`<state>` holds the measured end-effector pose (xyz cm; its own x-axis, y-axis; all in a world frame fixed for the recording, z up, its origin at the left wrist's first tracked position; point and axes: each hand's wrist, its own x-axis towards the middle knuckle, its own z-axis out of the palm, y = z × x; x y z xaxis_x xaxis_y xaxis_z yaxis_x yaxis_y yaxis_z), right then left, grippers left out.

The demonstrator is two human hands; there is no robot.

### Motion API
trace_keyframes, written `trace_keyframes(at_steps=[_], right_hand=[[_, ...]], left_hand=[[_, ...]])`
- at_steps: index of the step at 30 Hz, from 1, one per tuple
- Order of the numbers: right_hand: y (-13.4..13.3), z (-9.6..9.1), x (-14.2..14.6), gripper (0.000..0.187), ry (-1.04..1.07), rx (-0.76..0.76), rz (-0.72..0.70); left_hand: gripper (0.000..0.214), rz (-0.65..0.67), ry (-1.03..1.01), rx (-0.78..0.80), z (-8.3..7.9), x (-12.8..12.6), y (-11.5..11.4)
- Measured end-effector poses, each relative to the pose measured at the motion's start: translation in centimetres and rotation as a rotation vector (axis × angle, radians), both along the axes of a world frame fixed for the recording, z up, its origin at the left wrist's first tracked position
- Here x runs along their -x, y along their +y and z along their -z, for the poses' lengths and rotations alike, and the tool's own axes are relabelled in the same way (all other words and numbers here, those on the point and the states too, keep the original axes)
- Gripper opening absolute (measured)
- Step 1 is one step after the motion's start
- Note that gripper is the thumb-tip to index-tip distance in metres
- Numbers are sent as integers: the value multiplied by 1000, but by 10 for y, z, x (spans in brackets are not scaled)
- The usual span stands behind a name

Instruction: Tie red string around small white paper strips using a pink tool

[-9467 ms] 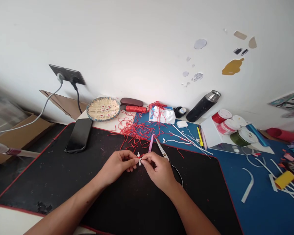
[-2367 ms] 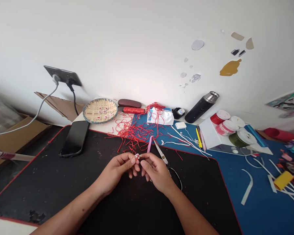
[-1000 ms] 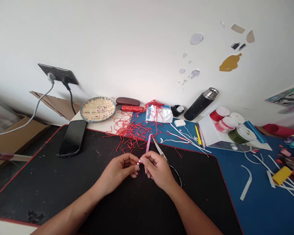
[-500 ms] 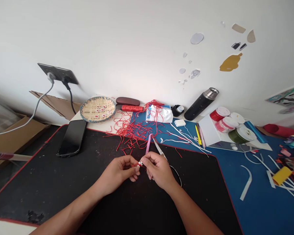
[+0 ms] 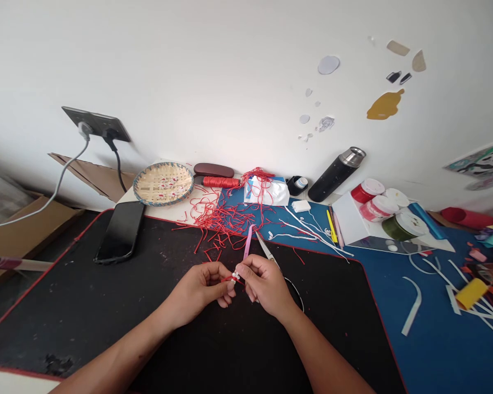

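Note:
Over the middle of the black mat point(image 5: 238, 350), my two hands meet at a small cluster of white beads point(image 5: 235, 277) with red cord through it. My left hand point(image 5: 207, 287) pinches the cluster's left side and the red cord between thumb and forefinger. From the right, my right hand point(image 5: 263, 282) pinches the same beads, its other fingers curled under. How the cord is knotted is too small to make out. Just behind my right hand lie scissors point(image 5: 267, 249), their handles partly hidden by it, and a pink-purple strip point(image 5: 248, 241).
Loose red cord pieces point(image 5: 225, 216) lie behind my hands, near a red cord spool point(image 5: 219, 181). A woven basket point(image 5: 163, 183) holds small red-and-white pieces. A phone point(image 5: 120, 232) lies left. A black flask point(image 5: 337, 175), white cords point(image 5: 312, 230) and paint jars point(image 5: 380, 208) stand or lie right.
Both hands keep their pinch in nearly the same place. The bead cluster has turned slightly between the fingertips, showing more white beads. The whole view has shifted a little.

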<state>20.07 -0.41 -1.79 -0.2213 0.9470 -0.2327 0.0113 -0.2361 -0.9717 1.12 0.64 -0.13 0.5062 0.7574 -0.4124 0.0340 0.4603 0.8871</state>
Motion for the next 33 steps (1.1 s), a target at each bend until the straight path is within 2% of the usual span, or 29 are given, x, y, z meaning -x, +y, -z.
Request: trace_keyframes(at_steps=[6, 12, 22, 29, 33], right_hand=[[-2, -1, 1, 36, -26, -7, 8], [-3, 3, 1, 32, -87, -35, -10], [-4, -2, 3, 32, -135, -58, -41], [-4, -4, 3, 30, -86, -66, -45], [-4, -4, 4, 26, -78, -71, -36]], left_hand=[[37, 26, -20, -11, -3, 1, 2], [35, -26, 0, -86, -3, 5, 6], [33, -60, -17, -84, 0, 2, 1], [35, -195, -39, -109, -3, 2, 3], [38, -225, -31, -100, -3, 2, 4]])
